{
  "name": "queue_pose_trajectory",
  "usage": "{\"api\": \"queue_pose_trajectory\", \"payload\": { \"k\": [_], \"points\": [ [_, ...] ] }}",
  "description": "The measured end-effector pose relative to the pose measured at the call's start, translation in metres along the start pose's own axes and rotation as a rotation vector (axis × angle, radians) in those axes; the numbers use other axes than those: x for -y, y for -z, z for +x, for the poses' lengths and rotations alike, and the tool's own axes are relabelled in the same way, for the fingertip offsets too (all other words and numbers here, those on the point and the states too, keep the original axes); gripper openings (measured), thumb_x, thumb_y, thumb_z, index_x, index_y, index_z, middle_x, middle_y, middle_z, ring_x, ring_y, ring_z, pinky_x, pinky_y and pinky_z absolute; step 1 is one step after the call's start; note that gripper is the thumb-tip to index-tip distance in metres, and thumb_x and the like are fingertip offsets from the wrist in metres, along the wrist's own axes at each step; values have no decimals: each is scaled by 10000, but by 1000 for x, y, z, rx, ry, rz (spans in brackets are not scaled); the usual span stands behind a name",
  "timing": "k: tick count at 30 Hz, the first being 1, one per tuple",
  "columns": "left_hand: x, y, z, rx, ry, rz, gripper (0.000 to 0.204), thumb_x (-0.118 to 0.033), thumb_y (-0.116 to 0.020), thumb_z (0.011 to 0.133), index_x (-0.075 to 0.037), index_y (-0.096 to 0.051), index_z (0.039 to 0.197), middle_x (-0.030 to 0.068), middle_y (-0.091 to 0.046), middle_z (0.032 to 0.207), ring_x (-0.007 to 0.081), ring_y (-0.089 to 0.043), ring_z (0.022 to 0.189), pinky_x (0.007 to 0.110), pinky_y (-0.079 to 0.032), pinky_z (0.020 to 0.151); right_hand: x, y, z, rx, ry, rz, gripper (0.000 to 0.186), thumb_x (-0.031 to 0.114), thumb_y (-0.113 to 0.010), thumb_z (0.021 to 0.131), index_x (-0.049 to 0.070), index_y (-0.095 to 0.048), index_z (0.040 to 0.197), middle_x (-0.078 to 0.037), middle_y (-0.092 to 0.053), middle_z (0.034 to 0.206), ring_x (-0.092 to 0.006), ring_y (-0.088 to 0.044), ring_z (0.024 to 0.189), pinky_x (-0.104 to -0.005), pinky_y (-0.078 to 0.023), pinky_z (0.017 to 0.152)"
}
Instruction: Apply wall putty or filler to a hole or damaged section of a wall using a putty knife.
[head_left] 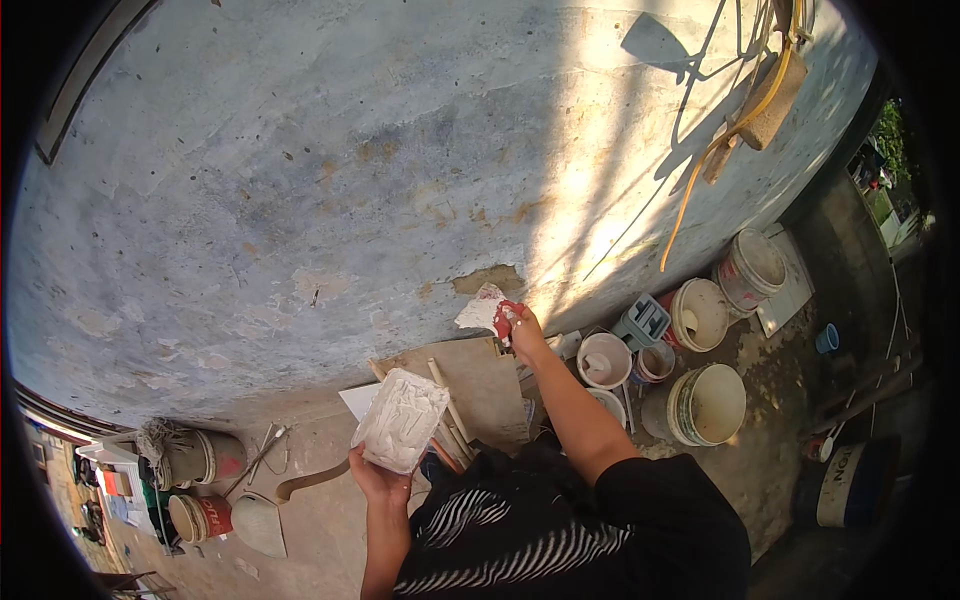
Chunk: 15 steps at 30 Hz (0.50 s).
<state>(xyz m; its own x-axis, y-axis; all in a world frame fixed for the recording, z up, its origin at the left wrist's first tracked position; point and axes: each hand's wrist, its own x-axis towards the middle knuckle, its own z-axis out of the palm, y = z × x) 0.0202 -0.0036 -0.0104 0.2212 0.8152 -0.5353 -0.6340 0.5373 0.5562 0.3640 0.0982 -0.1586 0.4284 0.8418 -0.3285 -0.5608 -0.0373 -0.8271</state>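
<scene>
My left hand (380,480) is closed on the near edge of a shallow rectangular tray (433,427), held out in front of my body. White paste (400,418) is spread unevenly across its inside. My right hand (526,337) grips a scraper (482,308) by its red, paste-spotted handle. The wide, whitish blade points left, close to the wall (350,200); whether it touches I cannot tell. Just above the blade, a brownish patch (488,279) shows in the bluish, worn wall surface.
Several buckets (718,405) and a grey plastic container (641,320) crowd the floor to my right. More buckets (187,518) and a shovel (260,527) are at left. Wooden sticks (452,405) lie behind the tray. A yellow hose (690,190) hangs at upper right.
</scene>
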Motion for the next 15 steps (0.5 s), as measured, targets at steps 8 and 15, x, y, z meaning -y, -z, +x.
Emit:
{"api": "queue_pose_trajectory", "payload": {
  "k": [8, 15],
  "points": [
    [0, 8, -2, 19, 2, -29, 788, -493, -464, 836, -115, -368, 1520, 134, -455, 1513, 385, -490, 1343, 620, -444, 998, -1, -5, 16, -206, 60, 25, 89, 145, -477, 1035, 112, -557, 1051, -21, -583, 783, -123, -473, 528, -296, -345, 434],
    [-6, 18, -15, -88, -72, -37, 795, -496, -466, 831, -116, -364, 1522, 132, -451, 1517, 394, -481, 1350, 639, -436, 992, 22, -10, 19, -80, -149, 33, 129, 123, -446, 988, 98, -571, 971, -28, -567, 716, -132, -401, 453, -298, -308, 398]
  ]
}}
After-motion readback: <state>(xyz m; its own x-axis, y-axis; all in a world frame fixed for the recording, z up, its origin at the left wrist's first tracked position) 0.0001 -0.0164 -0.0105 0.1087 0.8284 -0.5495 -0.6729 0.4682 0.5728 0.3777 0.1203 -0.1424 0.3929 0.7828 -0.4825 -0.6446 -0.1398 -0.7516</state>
